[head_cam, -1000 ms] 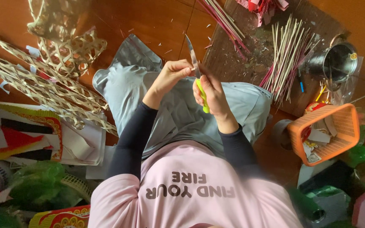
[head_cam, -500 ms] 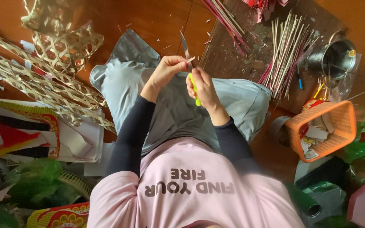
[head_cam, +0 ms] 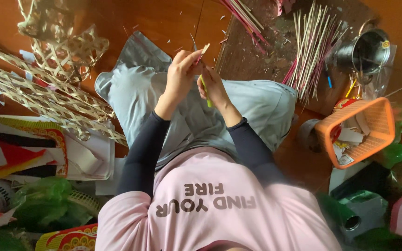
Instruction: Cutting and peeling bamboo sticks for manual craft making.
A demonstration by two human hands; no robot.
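Bamboo strip (head_cam: pixel 204 50) pinched in our left hand (head_cam: pixel 181 69) above lap; our right hand (head_cam: pixel 212 86) wraps fingers round yellow-handled knife (head_cam: pixel 205 88). Shaved sticks (head_cam: pixel 309 44) piled on floor beyond; we judge this strip unfinished.

A polished reddish-brown wooden floor (head_cam: pixel 164 18) fills the room, lit softly from above the hands. Left of the hands lie woven bamboo lattice pieces (head_cam: pixel 47 88). Right of them, a dark board (head_cam: pixel 257 56) carries a bundle of thin sticks (head_cam: pixel 310 44), a metal pot (head_cam: pixel 366 51) and an orange plastic basket (head_cam: pixel 357 132).
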